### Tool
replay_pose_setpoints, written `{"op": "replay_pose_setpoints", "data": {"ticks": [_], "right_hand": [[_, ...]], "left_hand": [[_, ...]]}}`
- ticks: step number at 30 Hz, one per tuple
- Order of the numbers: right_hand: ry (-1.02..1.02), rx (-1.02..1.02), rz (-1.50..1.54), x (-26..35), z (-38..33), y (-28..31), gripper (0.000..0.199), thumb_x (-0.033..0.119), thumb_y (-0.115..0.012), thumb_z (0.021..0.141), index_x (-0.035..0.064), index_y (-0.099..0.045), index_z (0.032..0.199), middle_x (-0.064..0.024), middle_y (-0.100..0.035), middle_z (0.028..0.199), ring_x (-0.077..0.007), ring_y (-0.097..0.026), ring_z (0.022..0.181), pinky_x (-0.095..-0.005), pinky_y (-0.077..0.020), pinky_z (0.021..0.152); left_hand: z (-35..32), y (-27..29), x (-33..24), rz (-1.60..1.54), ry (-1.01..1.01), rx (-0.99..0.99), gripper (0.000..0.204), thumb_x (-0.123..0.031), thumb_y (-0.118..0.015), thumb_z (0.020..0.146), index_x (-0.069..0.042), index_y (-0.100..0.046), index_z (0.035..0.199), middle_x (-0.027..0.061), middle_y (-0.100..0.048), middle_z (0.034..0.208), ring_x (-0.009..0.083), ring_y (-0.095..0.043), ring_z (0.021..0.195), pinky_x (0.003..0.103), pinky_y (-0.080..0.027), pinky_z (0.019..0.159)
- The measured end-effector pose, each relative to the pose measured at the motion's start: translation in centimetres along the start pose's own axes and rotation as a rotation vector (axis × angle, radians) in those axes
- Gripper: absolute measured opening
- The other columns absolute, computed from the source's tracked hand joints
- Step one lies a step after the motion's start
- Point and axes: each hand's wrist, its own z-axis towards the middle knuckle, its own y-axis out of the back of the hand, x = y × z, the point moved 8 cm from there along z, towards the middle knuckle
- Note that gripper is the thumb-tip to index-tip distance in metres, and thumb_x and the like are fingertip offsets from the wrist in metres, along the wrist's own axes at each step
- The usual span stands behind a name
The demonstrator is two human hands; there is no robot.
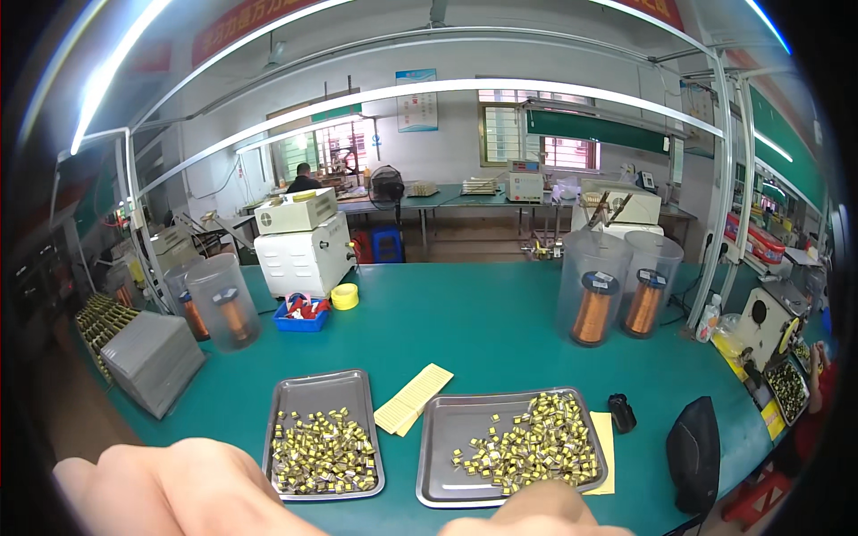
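My left hand [179, 487] looms large at the lower left, close to the camera. Its back and knuckles show, but its fingertips are hidden. At the lower edge, just below the right tray, only the top of my right hand [536, 514] comes into view, its fingers out of sight. Whether either hand holds anything cannot be seen. The left grey metal tray [322, 390] carries a heap of small yellow-wrapped coil parts [323, 453]. Another grey tray [447, 438] holds more such yellow coil parts [545, 442], heaped toward its right side.
Yellow label sheets [414, 399] lie between the trays. A black object [621, 413] and a black bag [694, 460] sit right. Farther back are a blue bin [302, 323], yellow tape rolls [345, 297], a white machine [308, 255] and copper wire spools [593, 313] in clear cylinders.
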Motion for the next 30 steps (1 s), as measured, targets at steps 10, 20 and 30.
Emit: {"op": "replay_pose_setpoints", "data": {"ticks": [10,20,30], "right_hand": [[-0.034,0.045,0.136,-7.2,-3.4,-2.9,0.028,0.018,-0.046,0.103,-0.0004,-0.057,0.121,-0.0151,-0.058,0.12,-0.0194,-0.058,0.105,-0.0292,-0.0487,0.085],[-0.11,0.105,0.278,-11.2,-8.8,-6.5,0.031,0.018,-0.045,0.103,-0.0018,-0.056,0.124,-0.0166,-0.057,0.125,-0.02,-0.058,0.108,-0.0293,-0.0487,0.087],[-0.273,0.264,0.394,-11.1,-12.2,-8.5,0.033,0.018,-0.044,0.104,-0.0032,-0.055,0.127,-0.0181,-0.056,0.13,-0.0206,-0.057,0.112,-0.0294,-0.0486,0.09]], "left_hand": [[-1.8,-1.1,-0.9,-0.072,0.087,0.031,0.057,-0.05,-0.053,0.095,-0.001,-0.047,0.124,0.0131,-0.055,0.1,0.0247,-0.055,0.089,0.036,-0.046,0.077],[-4.7,-2.7,-2.3,-0.115,0.184,0.01,0.056,-0.049,-0.052,0.095,-0.001,-0.048,0.123,0.0129,-0.055,0.099,0.0249,-0.055,0.09,0.036,-0.046,0.077],[-7.6,-2.8,-3.7,-0.083,0.2,-0.112,0.055,-0.049,-0.052,0.096,-0.001,-0.049,0.122,0.0127,-0.054,0.099,0.0251,-0.055,0.091,0.037,-0.046,0.078]]}}
